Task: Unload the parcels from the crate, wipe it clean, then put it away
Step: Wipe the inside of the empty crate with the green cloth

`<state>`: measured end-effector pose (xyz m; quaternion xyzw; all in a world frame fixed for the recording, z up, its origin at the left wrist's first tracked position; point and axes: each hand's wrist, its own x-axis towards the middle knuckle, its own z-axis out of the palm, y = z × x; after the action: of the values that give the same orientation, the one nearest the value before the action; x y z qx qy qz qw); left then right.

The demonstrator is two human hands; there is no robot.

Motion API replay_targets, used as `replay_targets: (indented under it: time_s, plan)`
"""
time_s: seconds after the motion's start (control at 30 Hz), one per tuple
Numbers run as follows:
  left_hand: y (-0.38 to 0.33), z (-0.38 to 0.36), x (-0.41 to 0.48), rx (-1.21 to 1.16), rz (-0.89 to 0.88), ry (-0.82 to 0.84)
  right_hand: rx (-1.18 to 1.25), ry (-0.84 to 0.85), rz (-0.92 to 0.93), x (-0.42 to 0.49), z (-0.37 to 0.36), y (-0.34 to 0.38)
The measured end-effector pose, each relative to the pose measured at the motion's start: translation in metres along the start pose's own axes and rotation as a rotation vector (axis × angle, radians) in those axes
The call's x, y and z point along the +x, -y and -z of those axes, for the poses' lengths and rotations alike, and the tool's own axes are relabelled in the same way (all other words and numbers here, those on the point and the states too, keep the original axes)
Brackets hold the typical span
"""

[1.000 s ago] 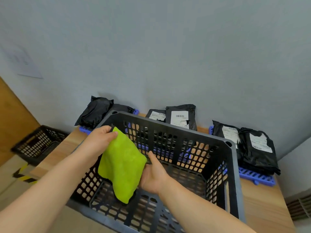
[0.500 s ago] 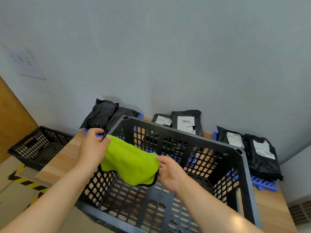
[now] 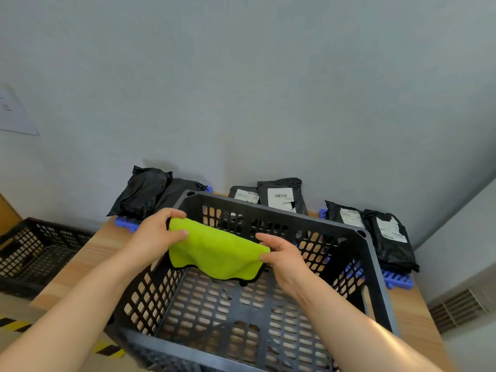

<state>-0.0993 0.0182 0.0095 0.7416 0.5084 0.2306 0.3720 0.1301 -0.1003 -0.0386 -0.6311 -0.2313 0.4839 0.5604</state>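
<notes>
The black lattice crate (image 3: 276,214) sits on a wooden table (image 3: 88,253), filling the lower middle of the view, with its open top facing up. Inside its walls are only the two hands and a lime-green microfibre cloth (image 3: 214,251). The table's wood shows through the crate's perforated floor.

The left hand (image 3: 153,234), at 10 o'clock inside the crate, pinches the cloth's left edge between thumb and curled fingers. The right hand (image 3: 284,257), near the crate's centre, pinches the right edge between thumb and fingertips. The cloth hangs spread between them, above the crate floor, and its black-trimmed lower edge sags.

Black poly-mailer parcels lie outside the crate, against the wall:
- **11 o'clock:** two unlabelled parcels (image 3: 145,194) lie on a blue slatted rack (image 3: 124,224).
- **12 o'clock:** two parcels with white barcode labels (image 3: 281,196) lie just behind the far rim.
- **2 o'clock:** two more labelled parcels (image 3: 389,237) lie on a second blue rack (image 3: 397,281).

At 9 o'clock, lower than the tabletop, stands a second black crate (image 3: 24,237). Another lattice crate seems to be nested in it, though I cannot tell for certain.

Yellow-and-black hazard tape (image 3: 107,349) marks the floor at 7 o'clock. A vent grille (image 3: 456,310) sits at 4 o'clock, and a paper sheet (image 3: 13,114) is stuck to the wall at 10 o'clock.
</notes>
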Motion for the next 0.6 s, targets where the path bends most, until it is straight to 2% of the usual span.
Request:
replay_targets:
  time_s: [0.07, 0.13, 0.27, 0.33, 0.37, 0.47, 0.5, 0.6]
  plan:
    - [-0.003, 0.001, -0.002, 0.173, -0.060, 0.040, -0.371, -0.069, 0.100, -0.004, 0.002, 0.000]
    - [-0.003, -0.003, -0.002, 0.346, -0.141, 0.009, -0.639, -0.125, 0.174, -0.005, 0.003, -0.002]
    - [0.001, -0.001, -0.002, 0.517, -0.251, -0.053, -0.896, -0.173, 0.266, -0.008, 0.003, 0.006]
    - [0.002, 0.002, 0.001, 0.485, -0.234, -0.035, -0.888, -0.196, 0.254, -0.014, 0.005, 0.014]
    - [0.002, 0.004, 0.003, 0.391, -0.189, -0.004, -0.840, -0.203, 0.231, -0.016, 0.007, 0.018]
    - [0.001, 0.006, 0.007, -0.105, 0.022, 0.051, -0.509, -0.207, 0.085, -0.029, 0.008, 0.027]
    - [0.000, 0.001, 0.007, -0.197, 0.067, 0.048, -0.423, -0.221, 0.050, -0.034, 0.007, 0.028]
    - [-0.011, -0.019, 0.004, -0.125, -0.005, -0.032, -0.334, -0.321, 0.080, -0.040, -0.001, 0.025]
